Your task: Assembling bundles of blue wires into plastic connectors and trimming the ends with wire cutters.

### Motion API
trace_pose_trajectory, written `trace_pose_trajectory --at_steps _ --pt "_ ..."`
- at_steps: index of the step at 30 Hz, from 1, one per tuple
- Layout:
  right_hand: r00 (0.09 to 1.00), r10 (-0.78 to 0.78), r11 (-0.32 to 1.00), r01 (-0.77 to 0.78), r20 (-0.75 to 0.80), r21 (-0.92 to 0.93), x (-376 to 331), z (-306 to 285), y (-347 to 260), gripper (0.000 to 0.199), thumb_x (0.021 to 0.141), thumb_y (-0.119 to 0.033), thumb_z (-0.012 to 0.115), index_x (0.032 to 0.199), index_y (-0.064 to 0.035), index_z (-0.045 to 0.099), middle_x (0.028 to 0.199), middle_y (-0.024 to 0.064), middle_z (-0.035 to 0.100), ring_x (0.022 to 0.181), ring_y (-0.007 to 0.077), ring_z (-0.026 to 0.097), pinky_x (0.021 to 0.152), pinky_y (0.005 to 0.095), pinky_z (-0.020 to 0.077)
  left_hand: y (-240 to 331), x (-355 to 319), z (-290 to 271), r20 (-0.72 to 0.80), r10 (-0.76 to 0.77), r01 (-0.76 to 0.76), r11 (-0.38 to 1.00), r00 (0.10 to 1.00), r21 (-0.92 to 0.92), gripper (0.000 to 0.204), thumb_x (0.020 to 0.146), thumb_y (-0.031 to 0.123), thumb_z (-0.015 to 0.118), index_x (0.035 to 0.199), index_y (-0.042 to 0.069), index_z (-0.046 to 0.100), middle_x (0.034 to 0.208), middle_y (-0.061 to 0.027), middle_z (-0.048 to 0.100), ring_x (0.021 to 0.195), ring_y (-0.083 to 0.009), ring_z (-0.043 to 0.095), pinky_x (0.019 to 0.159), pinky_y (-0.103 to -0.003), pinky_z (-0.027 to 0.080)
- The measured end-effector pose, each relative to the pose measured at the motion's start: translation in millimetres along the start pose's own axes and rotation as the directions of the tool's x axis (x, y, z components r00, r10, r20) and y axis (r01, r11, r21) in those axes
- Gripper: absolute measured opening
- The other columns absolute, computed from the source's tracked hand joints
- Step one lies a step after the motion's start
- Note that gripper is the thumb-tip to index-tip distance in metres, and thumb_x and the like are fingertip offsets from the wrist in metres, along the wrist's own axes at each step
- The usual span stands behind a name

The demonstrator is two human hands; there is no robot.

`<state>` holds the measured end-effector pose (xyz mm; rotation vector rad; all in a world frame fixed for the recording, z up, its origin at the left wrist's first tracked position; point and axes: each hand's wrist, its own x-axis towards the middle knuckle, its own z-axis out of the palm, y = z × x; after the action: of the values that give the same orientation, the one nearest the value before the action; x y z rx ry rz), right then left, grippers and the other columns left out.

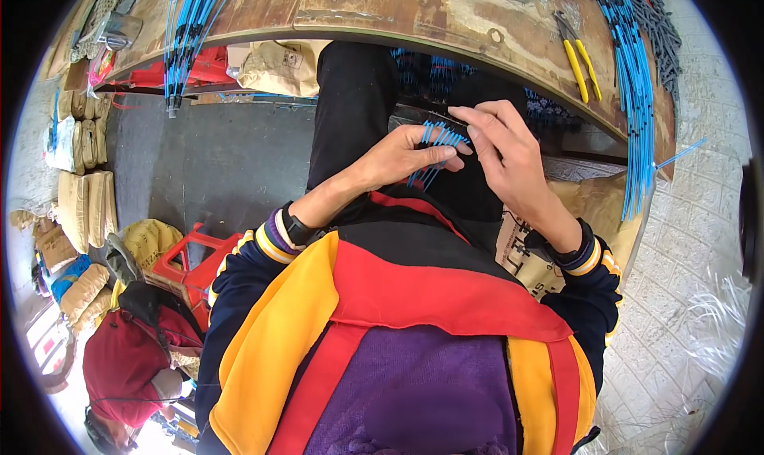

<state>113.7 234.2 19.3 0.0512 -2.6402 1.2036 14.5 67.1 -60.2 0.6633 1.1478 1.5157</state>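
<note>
My left hand (406, 154) is closed around a small bunch of thin blue wires (442, 136), held over my lap. The wires fan out past the thumb, and some ends stick out below the fingers. Close on the right, my right hand (509, 148) has bent fingers spread apart, with the fingertips near the wire tops. Nothing shows between them, and I cannot tell whether they touch the wires.
The wooden table (374, 9) curves ahead of me. Long blue wire bundles lie at its left (189, 41) and right (634, 113). Yellow-handled pliers (583, 69) rest near dark grey small parts (660, 33). A red stool (185, 268) and another person (127, 359) are at left.
</note>
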Motion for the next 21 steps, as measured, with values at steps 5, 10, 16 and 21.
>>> trace_pose_trajectory --at_steps 5,10,16,21 --pt "0.989 -0.119 0.989 0.11 -0.088 -0.097 12.3 2.0 -7.7 0.032 0.087 0.005 0.058 0.116 -0.0051 0.065 0.102 0.0121 0.057 0.086 0.0272 0.059 0.074 0.034 0.049 -5.0 5.9 -3.2 -0.005 0.023 -0.023 1.0 1.0 0.008 0.025 0.099 0.017 0.056 0.117 0.002 0.064 0.099 -0.0067 0.07 0.094 -0.0128 0.065 0.086 -0.028 0.051" --pt "0.902 -0.334 0.927 0.262 -0.274 -0.268 67.3 -26.0 15.8 0.027 0.088 -0.002 0.059 0.114 -0.0053 0.065 0.109 0.0139 0.06 0.09 0.0298 0.061 0.079 0.0372 0.0489 24.4 17.7 -10.2 -0.054 -0.116 0.119 0.992 0.992 0.048 0.02 0.098 0.008 0.055 0.114 -0.001 0.063 0.106 -0.0085 0.07 0.098 -0.0136 0.065 0.088 -0.028 0.052" --pt "0.978 -0.207 0.862 0.191 0.019 -0.47 185.7 -116.1 128.7 0.019 0.082 -0.014 0.068 0.097 -0.0013 0.068 0.09 0.0155 0.067 0.085 0.0327 0.064 0.075 0.0373 0.0504 48.5 58.9 -23.9 -0.047 0.038 -0.026 0.973 0.998 0.23 0.022 0.095 0.004 0.057 0.116 -0.001 0.064 0.108 -0.0078 0.069 0.102 -0.0144 0.064 0.092 -0.028 0.049" --pt "0.96 -0.153 0.829 0.255 0.236 -0.498 222.2 -119.1 146.1 0.015 0.079 -0.015 0.068 0.086 -0.001 0.068 0.079 0.0164 0.066 0.077 0.0336 0.064 0.069 0.0393 0.0501 61.6 73.5 -22.2 -0.066 0.199 -0.195 0.979 0.978 0.068 0.026 0.095 0.004 0.058 0.12 -0.001 0.062 0.109 -0.0081 0.07 0.107 -0.0147 0.062 0.096 -0.029 0.046"
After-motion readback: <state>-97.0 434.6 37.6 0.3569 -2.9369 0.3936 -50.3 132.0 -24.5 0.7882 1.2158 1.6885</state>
